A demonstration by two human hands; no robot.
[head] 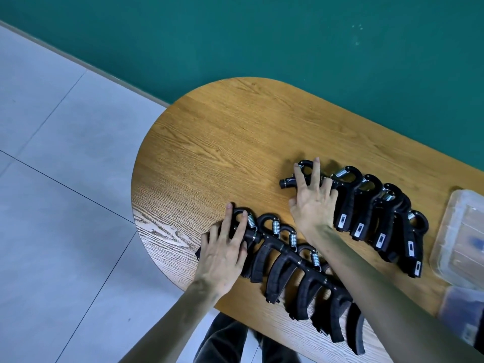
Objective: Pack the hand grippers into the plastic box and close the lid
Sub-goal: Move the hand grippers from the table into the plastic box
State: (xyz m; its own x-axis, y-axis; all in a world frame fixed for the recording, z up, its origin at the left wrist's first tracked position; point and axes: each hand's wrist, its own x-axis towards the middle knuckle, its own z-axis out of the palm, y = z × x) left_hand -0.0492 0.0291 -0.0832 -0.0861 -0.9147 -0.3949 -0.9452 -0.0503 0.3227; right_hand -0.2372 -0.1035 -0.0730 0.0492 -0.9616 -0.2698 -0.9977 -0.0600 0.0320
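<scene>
While I look down from the head camera, my left hand (222,247) lies flat with fingers spread on the end hand gripper of the near row (296,271), pressing on it rather than closed around it. That row of black hand grippers with steel springs runs along the bench (209,142) edge closest to me, overlapping one another. My right hand (313,203) rests the same way, fingers splayed and not clamped, on the end hand gripper of the far row (377,213), which lies farther from me than the near row and fans toward the plastic box (458,234). The plastic box sits on the bench just beside the last piece of the far row, at the picture's right side, clear and only partly in view; whether its lid is on I cannot tell. My right forearm crosses above the near row.
</scene>
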